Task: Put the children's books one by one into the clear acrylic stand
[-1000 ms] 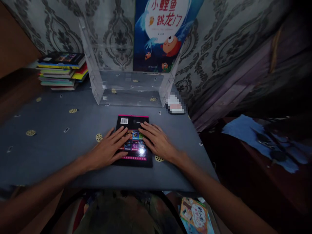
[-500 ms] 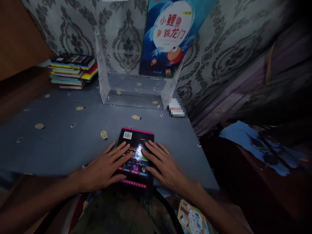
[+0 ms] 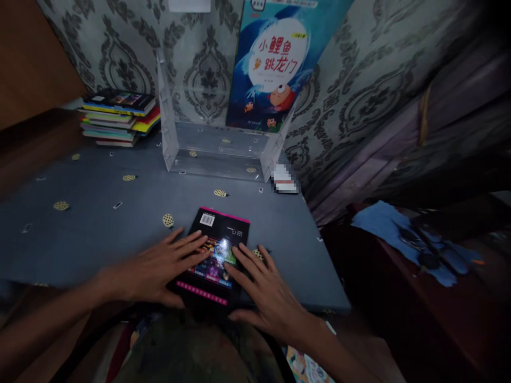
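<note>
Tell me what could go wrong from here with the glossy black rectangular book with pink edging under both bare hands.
1. The black book lies at the near edge of the grey patterned tablecloth; it might slide off if the left hand and right hand lift or pull towards the body.
2. The tall blue picture book at the clear plastic stand could tip if the stand is bumped.
3. The uneven multicoloured book stack might shift if knocked.

Grey-blue counter (image 3: 99,234), pineapple-printed. On it: book stack (image 3: 115,125) far left, clear stand (image 3: 169,127), blurred item (image 3: 285,181) beside it, black book (image 3: 217,229) at near edge.
</note>
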A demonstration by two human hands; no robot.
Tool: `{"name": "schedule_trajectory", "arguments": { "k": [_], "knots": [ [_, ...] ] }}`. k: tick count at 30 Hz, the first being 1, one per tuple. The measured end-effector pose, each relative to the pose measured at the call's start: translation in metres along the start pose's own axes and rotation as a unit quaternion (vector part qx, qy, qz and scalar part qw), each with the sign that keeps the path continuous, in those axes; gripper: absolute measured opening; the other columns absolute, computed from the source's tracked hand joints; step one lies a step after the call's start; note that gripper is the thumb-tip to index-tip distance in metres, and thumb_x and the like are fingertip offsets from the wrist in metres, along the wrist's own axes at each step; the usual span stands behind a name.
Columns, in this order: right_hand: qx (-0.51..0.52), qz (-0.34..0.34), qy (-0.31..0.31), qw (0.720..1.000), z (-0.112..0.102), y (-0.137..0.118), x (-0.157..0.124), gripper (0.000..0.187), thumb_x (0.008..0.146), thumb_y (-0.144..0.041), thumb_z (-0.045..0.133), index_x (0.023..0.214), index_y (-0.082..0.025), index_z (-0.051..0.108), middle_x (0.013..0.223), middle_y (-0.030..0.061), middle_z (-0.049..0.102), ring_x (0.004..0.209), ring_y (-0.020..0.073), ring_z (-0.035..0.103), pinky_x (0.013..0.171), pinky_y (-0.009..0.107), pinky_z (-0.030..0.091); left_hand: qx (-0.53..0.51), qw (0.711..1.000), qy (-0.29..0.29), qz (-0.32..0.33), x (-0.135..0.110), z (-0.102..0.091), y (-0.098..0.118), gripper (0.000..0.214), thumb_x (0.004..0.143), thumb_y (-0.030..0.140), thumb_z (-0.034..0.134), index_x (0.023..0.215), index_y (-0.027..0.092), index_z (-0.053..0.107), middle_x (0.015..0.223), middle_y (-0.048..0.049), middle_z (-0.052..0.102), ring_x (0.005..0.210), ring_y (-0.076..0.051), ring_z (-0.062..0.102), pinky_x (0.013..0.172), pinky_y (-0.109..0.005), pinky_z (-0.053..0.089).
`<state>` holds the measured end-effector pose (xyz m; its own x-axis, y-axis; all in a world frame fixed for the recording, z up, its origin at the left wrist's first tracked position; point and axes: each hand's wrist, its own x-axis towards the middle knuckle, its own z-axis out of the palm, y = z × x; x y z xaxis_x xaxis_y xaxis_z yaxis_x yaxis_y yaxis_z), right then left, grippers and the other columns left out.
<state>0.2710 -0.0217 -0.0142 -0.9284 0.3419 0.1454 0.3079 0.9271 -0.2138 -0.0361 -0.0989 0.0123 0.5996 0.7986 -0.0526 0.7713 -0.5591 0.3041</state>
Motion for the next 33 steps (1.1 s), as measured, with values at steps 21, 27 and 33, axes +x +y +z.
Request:
{"name": "schedule_trajectory", "arguments": {
  "k": [21, 27, 33],
  "knots": [
    [0.335, 0.147, 0.279, 0.888, -0.001, 0.083, 0.109, 0.032, 0.101, -0.032, 0.045, 0.118, -0.020, 0.069, 0.105, 0.0072, 0.078, 0.094, 0.0216, 0.073, 0.085, 0.036, 0.056, 0.210, 0.969, 0.087, -0.098, 0.119, -0.021, -0.003, 0.035, 0.099, 0.043, 0.056, 0.114, 0.013, 0.064, 0.118, -0.0131, 0.067, 0.108, -0.029, 0.062, 0.090, -0.042, 0.052],
    [0.378, 0.158, 0.295, 0.863, 0.001, 0.100, 0.103, 0.035, 0.102, -0.039, 0.045, 0.119, -0.022, 0.069, 0.091, 0.0044, 0.079, 0.088, 0.0203, 0.072, 0.087, 0.037, 0.053, 0.254, 0.957, 0.092, -0.105, 0.126, -0.007, -0.006, 0.027, 0.101, 0.033, 0.054, 0.109, 0.011, 0.067, 0.113, -0.0145, 0.071, 0.101, -0.028, 0.065, 0.083, -0.041, 0.056],
    [0.416, 0.146, 0.260, 0.859, 0.000, 0.096, 0.104, 0.036, 0.102, -0.041, 0.044, 0.116, -0.022, 0.071, 0.087, 0.0038, 0.079, 0.085, 0.0189, 0.071, 0.089, 0.037, 0.052, 0.269, 0.951, 0.133, -0.069, 0.123, 0.000, -0.012, 0.033, 0.104, 0.030, 0.045, 0.111, 0.009, 0.070, 0.116, -0.0178, 0.073, 0.107, -0.029, 0.068, 0.084, -0.042, 0.058]
  ]
}}
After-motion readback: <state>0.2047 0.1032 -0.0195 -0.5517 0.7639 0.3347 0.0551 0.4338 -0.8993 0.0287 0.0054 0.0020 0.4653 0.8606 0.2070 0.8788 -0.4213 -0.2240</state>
